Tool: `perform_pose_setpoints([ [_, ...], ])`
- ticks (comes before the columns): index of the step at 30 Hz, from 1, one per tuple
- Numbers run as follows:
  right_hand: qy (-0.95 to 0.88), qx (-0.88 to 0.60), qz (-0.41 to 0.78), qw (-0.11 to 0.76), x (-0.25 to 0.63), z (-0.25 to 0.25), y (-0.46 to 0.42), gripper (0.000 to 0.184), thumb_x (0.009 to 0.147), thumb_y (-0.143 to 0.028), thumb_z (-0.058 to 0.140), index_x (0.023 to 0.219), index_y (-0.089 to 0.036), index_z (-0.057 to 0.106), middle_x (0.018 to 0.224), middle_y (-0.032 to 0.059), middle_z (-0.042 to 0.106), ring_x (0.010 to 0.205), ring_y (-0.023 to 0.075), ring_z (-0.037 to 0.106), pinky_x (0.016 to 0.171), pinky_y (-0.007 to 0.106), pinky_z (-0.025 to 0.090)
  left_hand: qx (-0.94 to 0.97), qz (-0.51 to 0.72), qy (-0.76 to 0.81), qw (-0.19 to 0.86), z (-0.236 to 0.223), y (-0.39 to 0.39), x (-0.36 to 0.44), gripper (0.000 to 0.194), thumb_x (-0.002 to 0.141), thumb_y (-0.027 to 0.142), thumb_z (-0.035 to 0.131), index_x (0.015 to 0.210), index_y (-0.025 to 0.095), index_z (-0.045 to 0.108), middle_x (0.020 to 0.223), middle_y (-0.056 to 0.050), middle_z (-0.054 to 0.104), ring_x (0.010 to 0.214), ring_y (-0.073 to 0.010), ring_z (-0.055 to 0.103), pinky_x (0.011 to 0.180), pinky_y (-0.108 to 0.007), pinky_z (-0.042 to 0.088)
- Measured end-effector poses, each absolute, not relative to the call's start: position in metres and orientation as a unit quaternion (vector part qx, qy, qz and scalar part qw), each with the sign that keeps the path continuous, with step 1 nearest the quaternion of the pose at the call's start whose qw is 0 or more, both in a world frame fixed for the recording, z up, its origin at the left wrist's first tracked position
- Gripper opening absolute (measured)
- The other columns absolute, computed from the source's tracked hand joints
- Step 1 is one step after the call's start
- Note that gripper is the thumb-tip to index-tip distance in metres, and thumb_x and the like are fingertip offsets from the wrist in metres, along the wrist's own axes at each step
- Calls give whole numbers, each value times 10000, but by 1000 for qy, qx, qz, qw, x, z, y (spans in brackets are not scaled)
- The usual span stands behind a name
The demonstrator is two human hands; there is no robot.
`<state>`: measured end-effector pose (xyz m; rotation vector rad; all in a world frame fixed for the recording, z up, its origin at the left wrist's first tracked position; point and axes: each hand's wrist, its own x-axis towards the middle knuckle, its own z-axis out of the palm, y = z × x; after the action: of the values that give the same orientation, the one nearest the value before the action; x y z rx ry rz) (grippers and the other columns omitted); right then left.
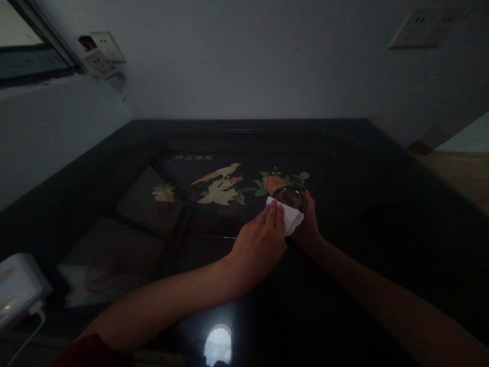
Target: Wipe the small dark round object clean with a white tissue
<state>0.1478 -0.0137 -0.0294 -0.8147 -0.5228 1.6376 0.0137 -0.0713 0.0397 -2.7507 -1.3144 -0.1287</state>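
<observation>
My right hand [310, 221] is wrapped round a small clear glass [291, 197] that stands on the glossy black table [382, 214]. My left hand [257, 244] presses a white tissue [292, 218] against the near side of the glass, fingers held together over the tissue. Both forearms reach in from the bottom of the view. Most of the glass below its rim is hidden by the tissue and my hands.
The tabletop has an inlaid picture of a bird and flowers [229, 186] just left of the glass. A white device with a cable [19, 290] sits at the near left edge. Wall sockets [101, 53] are mounted upper left; another socket [424, 25] upper right.
</observation>
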Motion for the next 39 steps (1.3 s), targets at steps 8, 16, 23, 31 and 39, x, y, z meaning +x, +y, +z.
perform_pose_setpoints([
  [8,-201,-358,719,560,149,-28,-8,443,701,-649,541,781,-237,684,794,48,743,1020,270,663,915,405,525,-904,-58,-403,133,34,-90,17,507,913,188,342,1371,-16,412,1434,-217,423,1366,-296,367,1109,-415,371],
  [16,-148,-345,759,532,150,-33,-14,431,779,-613,503,743,-225,687,719,45,727,899,228,700,855,329,551,-924,-82,-367,73,27,-73,20,605,888,216,396,1449,26,271,1528,-163,279,1422,-248,262,1161,-390,277],
  [23,-164,-309,725,593,142,-28,-20,318,807,-518,507,826,-259,692,878,18,748,1007,203,674,962,346,502,-924,-116,-362,37,15,-45,16,657,863,192,421,1465,49,200,1559,-154,198,1457,-202,138,1174,-357,231],
  [31,-180,-307,734,579,141,-32,-15,378,797,-547,477,878,-252,698,926,11,752,1067,217,648,977,355,484,-905,-83,-416,24,26,-43,12,562,901,222,415,1416,17,327,1504,-183,324,1407,-224,299,1169,-354,254],
  [39,-194,-331,733,561,144,-30,-12,414,795,-589,473,821,-237,688,813,25,751,1010,231,671,924,372,513,-895,-50,-435,82,36,-63,15,489,915,216,390,1325,-43,456,1369,-238,492,1285,-266,487,1100,-372,373],
])
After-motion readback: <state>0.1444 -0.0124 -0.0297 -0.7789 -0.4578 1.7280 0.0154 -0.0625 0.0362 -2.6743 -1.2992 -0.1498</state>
